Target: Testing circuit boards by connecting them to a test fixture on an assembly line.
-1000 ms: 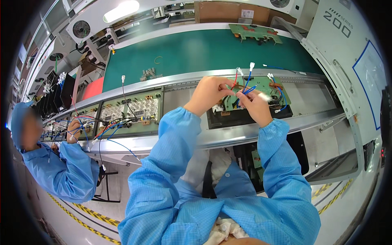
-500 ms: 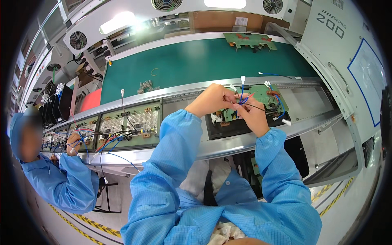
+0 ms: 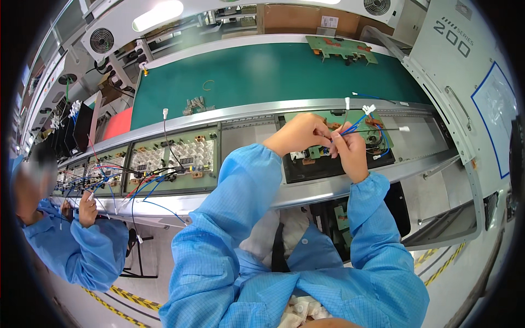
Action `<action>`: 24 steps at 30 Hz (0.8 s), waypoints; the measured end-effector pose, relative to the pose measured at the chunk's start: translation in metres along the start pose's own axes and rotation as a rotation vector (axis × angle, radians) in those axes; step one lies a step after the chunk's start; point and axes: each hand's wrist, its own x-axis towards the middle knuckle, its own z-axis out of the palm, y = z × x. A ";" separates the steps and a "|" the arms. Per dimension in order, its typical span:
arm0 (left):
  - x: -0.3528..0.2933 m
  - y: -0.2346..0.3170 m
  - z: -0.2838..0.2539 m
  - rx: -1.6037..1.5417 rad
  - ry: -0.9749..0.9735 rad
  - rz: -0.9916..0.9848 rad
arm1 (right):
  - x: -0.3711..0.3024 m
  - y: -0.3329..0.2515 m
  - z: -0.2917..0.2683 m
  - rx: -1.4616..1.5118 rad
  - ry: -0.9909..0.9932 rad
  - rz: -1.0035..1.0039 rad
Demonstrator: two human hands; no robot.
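In front of me a green circuit board (image 3: 330,116) sits in a black tray (image 3: 306,174) on the metal rail. Over it, my right hand (image 3: 351,154) pinches a bundle of wires (image 3: 354,128), blue ones and a black one among them. White connectors (image 3: 368,110) show at the free ends, and the black wire sticks out to the right. My left hand (image 3: 305,133) is closed at the same bundle, its fingertips touching the wires near the right hand's. Exactly which strand it grips is hidden. More wires (image 3: 383,139) loop on the board's right side.
Wired boards in frames (image 3: 188,156) line the rail to the left, where a co-worker's hand (image 3: 87,209) handles wires. Beyond lies a green belt (image 3: 246,82) with another board (image 3: 342,50), small metallic parts (image 3: 197,106) and a loose blue wire (image 3: 372,97). A white machine (image 3: 448,65) stands right.
The wires in my right hand now lie gathered toward the upper right, and the black wire points right instead of down. The co-worker's hand has moved lower. The view has shifted slightly.
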 end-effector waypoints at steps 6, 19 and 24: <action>0.001 -0.002 0.000 0.055 -0.065 0.055 | 0.013 -0.004 -0.014 0.038 -0.099 0.126; -0.003 0.018 0.054 0.906 0.289 -0.064 | 0.090 0.011 -0.038 -0.250 -0.375 0.206; 0.005 0.033 0.087 1.673 0.146 -0.260 | 0.097 0.012 -0.034 -0.480 -0.454 0.210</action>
